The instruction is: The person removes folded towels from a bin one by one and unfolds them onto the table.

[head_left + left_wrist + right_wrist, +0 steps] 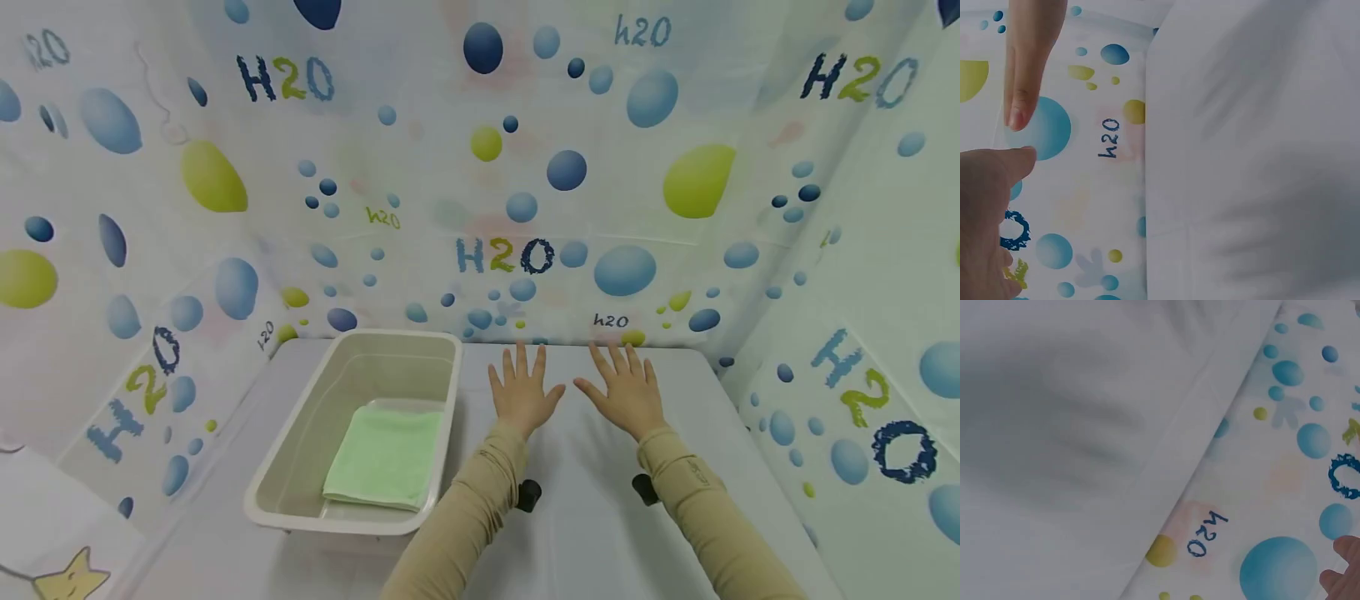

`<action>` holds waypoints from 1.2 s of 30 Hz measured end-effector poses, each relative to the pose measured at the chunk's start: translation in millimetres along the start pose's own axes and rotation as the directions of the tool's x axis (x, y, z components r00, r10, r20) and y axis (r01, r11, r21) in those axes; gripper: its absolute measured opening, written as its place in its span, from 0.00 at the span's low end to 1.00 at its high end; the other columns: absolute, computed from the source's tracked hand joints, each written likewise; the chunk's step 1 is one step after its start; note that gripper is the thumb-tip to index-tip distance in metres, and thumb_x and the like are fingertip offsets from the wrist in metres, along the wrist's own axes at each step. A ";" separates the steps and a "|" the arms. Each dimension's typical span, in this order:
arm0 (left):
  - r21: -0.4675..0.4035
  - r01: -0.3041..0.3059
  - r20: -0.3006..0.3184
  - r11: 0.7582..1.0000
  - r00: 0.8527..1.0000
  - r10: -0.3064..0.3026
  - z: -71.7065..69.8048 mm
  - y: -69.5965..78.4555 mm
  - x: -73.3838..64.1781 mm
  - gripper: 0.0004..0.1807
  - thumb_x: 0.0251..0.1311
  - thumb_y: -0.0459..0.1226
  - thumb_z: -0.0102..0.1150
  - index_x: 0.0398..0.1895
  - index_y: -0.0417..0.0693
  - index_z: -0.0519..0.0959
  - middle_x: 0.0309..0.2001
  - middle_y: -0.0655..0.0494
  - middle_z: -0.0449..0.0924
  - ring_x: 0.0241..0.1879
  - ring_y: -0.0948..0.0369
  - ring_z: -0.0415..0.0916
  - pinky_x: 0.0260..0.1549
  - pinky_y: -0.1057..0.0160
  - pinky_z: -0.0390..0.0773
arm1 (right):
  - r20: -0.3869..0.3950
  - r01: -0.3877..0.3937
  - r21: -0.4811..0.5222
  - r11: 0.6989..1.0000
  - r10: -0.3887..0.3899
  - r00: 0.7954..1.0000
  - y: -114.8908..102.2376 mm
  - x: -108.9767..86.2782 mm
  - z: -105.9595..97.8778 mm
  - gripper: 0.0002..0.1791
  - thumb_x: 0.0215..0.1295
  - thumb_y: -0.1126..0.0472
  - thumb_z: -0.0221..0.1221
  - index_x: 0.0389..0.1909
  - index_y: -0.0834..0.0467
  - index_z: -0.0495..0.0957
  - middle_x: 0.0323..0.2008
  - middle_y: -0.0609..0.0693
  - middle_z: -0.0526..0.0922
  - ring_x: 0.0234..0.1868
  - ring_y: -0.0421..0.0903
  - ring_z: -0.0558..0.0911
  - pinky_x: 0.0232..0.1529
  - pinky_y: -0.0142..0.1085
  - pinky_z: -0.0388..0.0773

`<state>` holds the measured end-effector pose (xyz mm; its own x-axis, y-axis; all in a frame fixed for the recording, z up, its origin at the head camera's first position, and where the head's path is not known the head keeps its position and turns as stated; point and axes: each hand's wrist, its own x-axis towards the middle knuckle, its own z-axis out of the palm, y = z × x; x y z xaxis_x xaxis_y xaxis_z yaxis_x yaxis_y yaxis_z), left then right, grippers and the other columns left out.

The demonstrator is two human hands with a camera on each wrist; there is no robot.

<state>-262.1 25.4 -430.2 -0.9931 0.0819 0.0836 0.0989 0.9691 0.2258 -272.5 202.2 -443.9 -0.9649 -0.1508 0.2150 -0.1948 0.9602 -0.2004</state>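
Both hands reach out over the white table (585, 533), backs up and fingers spread. My left hand (521, 398) holds nothing; its nearest object is the cream plastic basin (456, 400) on its left. My right hand (626, 396) is beside it, the two thumbs pointing toward each other with a small gap between them. A folded light green cloth (386, 458) lies on the basin's floor. In the left wrist view, the left hand (985, 212) shows at the left edge and the right hand (1034, 56) at the top. Only fingertips of the right hand (1342, 569) enter the right wrist view.
A white curtain (420, 167) printed with blue and green dots and "H2O" lettering stands behind the table and along both sides. White fabric with a yellow star (73, 577) shows at the lower left. Dark wrist cameras (529, 495) hang under both tan sleeves (465, 508).
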 end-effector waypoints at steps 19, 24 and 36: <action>-0.070 -0.056 -0.521 0.996 0.854 0.012 4.1 -5.5 -26.9 0.15 0.57 0.49 0.57 0.41 0.51 0.82 0.47 0.54 0.81 0.49 0.55 0.78 0.51 0.49 0.75 | -0.335 0.184 0.052 0.982 -0.156 0.929 -27.8 5.0 -0.7 0.27 0.61 0.50 0.58 0.57 0.62 0.72 0.58 0.65 0.72 0.59 0.65 0.70 0.52 0.60 0.70; -0.099 -0.070 -0.587 0.993 0.809 -0.002 -3.3 -9.9 -35.8 0.13 0.57 0.48 0.58 0.39 0.51 0.82 0.43 0.55 0.82 0.43 0.56 0.80 0.47 0.53 0.77 | -0.392 0.227 0.068 0.972 -0.183 0.902 -40.4 4.2 -2.9 0.23 0.59 0.54 0.60 0.53 0.62 0.75 0.53 0.65 0.75 0.54 0.64 0.74 0.46 0.59 0.73; -0.185 -0.136 -0.635 0.973 0.773 -0.013 -38.2 -23.6 -70.1 0.16 0.57 0.47 0.58 0.43 0.48 0.80 0.44 0.53 0.80 0.43 0.56 0.79 0.47 0.54 0.76 | -0.360 0.284 0.099 0.954 -0.231 0.904 -87.7 7.2 -8.2 0.18 0.61 0.55 0.59 0.48 0.61 0.78 0.56 0.64 0.75 0.56 0.63 0.74 0.51 0.58 0.73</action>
<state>-192.5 -12.0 -404.3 -0.7288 -0.0968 0.6779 0.2427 0.8891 0.3879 -260.8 118.8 -416.9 -0.7635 -0.2739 0.5848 -0.4769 0.8497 -0.2247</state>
